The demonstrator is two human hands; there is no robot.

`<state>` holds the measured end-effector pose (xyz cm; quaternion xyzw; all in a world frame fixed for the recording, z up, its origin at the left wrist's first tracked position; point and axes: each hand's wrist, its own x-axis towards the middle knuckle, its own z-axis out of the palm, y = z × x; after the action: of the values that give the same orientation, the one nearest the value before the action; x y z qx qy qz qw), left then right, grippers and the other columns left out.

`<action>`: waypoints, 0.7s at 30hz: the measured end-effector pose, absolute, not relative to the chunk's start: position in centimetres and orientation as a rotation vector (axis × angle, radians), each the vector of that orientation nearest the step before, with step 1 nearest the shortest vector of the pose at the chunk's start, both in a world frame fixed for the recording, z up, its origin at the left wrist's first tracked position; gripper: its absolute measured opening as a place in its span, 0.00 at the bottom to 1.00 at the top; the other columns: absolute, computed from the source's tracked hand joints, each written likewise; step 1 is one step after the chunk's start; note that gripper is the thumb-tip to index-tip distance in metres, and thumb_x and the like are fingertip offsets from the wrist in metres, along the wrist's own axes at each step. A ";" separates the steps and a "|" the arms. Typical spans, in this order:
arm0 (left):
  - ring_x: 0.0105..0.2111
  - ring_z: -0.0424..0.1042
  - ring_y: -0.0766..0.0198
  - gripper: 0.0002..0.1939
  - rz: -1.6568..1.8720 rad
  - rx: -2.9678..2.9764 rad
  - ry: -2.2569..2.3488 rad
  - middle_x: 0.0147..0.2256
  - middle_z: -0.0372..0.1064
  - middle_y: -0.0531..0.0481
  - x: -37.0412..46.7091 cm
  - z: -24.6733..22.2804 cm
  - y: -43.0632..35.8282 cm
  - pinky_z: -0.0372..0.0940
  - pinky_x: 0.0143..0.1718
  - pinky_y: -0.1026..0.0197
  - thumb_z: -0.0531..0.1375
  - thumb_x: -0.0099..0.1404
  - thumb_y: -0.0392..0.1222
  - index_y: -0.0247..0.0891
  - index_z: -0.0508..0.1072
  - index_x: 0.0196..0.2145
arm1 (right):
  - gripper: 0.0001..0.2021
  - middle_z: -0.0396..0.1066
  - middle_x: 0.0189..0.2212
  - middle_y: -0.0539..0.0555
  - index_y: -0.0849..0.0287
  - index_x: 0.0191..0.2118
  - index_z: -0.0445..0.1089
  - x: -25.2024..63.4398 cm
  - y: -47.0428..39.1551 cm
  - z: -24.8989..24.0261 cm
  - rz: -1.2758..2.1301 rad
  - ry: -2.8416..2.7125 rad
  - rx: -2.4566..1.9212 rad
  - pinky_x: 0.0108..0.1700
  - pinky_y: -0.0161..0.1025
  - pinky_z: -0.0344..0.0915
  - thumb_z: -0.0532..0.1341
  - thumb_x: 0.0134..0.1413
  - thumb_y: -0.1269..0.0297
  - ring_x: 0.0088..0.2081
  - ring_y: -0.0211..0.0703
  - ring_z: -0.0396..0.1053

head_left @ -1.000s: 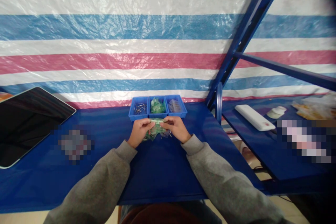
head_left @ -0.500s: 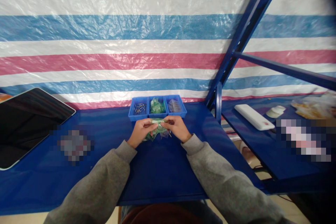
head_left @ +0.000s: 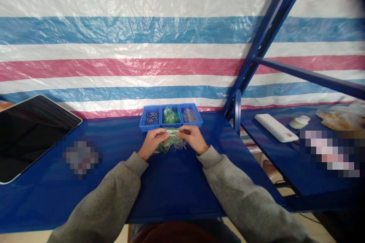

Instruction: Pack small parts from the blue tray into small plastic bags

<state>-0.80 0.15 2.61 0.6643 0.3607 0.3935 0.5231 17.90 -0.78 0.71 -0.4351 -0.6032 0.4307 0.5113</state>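
Between my two hands a small green-tinted clear plastic bag [head_left: 172,133] is stretched along its upper edge. My left hand [head_left: 152,142] pinches the left end of that edge, and my right hand [head_left: 193,138] pinches the right end. Under the bag lies a loose pile of small items [head_left: 171,145] on the table, with green plastic and thin metal pieces among them; the hands partly hide it. Just behind stand three joined blue bins: the left bin [head_left: 142,121] holds thin metal pieces, the middle bin [head_left: 171,125] green plastic bags, the right bin [head_left: 196,124] clear plastic bags.
A dark tablet-like panel [head_left: 34,133] lies at the left of the blue table [head_left: 171,190], near a blurred-out item [head_left: 81,158]. On the right-hand table are a white power bank [head_left: 276,127], a small white bottle [head_left: 299,122] and a bag of yellowish pieces [head_left: 339,117]. A blue frame post [head_left: 256,49] slants up.
My left fingers have shifted slightly left along the bag's edge, so more of the bag shows between my hands. The bins and table items have not moved.
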 end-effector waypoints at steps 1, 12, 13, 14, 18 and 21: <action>0.20 0.65 0.69 0.15 0.963 1.594 0.869 0.24 0.68 0.51 -0.8 2.6 0.2 0.62 0.23 0.66 0.60 0.57 0.48 0.30 0.73 0.30 | 0.11 0.64 0.16 0.48 0.61 0.23 0.70 17.9 -0.8 0.7 1.042 -1.444 -1.044 0.23 0.33 0.57 0.64 0.42 0.58 0.19 0.36 0.60; 0.20 0.64 0.69 0.13 1.030 1.640 0.902 0.20 0.65 0.53 -1.0 1.9 0.3 0.60 0.24 0.66 0.61 0.56 0.47 0.31 0.72 0.26 | 0.13 0.70 0.29 0.52 0.62 0.33 0.72 17.5 -1.1 0.7 0.963 -1.551 -0.971 0.34 0.36 0.63 0.61 0.49 0.56 0.30 0.41 0.67; 0.20 0.64 0.69 0.13 1.022 1.628 0.891 0.21 0.65 0.53 -1.0 1.9 0.3 0.61 0.24 0.66 0.61 0.56 0.47 0.31 0.72 0.27 | 0.13 0.71 0.29 0.53 0.62 0.33 0.72 17.5 -1.1 0.7 0.964 -1.549 -0.971 0.34 0.36 0.63 0.61 0.49 0.56 0.30 0.41 0.67; 0.20 0.65 0.69 0.13 1.009 1.615 0.879 0.23 0.66 0.53 -1.0 1.9 0.3 0.61 0.25 0.66 0.61 0.56 0.46 0.31 0.72 0.28 | 0.13 0.71 0.29 0.53 0.62 0.34 0.72 17.5 -1.1 0.6 0.961 -1.545 -0.976 0.34 0.36 0.63 0.61 0.49 0.56 0.30 0.41 0.67; 0.21 0.65 0.69 0.13 0.943 1.592 0.847 0.25 0.66 0.52 -0.8 2.2 0.2 0.62 0.25 0.65 0.62 0.54 0.46 0.30 0.71 0.28 | 0.12 0.70 0.28 0.52 0.62 0.33 0.71 17.5 -1.0 0.5 0.949 -1.545 -0.997 0.33 0.36 0.63 0.61 0.49 0.57 0.29 0.40 0.66; 0.21 0.65 0.70 0.14 0.914 1.602 0.831 0.24 0.65 0.52 -0.8 2.3 0.2 0.62 0.25 0.65 0.62 0.55 0.47 0.30 0.71 0.28 | 0.11 0.70 0.27 0.52 0.62 0.32 0.71 17.5 -0.9 0.4 0.941 -1.545 -0.991 0.32 0.35 0.62 0.60 0.49 0.58 0.28 0.39 0.65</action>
<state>-0.80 0.22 2.29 0.6712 0.3483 0.3828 0.5307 17.53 -0.91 0.45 -0.4123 -0.6425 0.3916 0.5136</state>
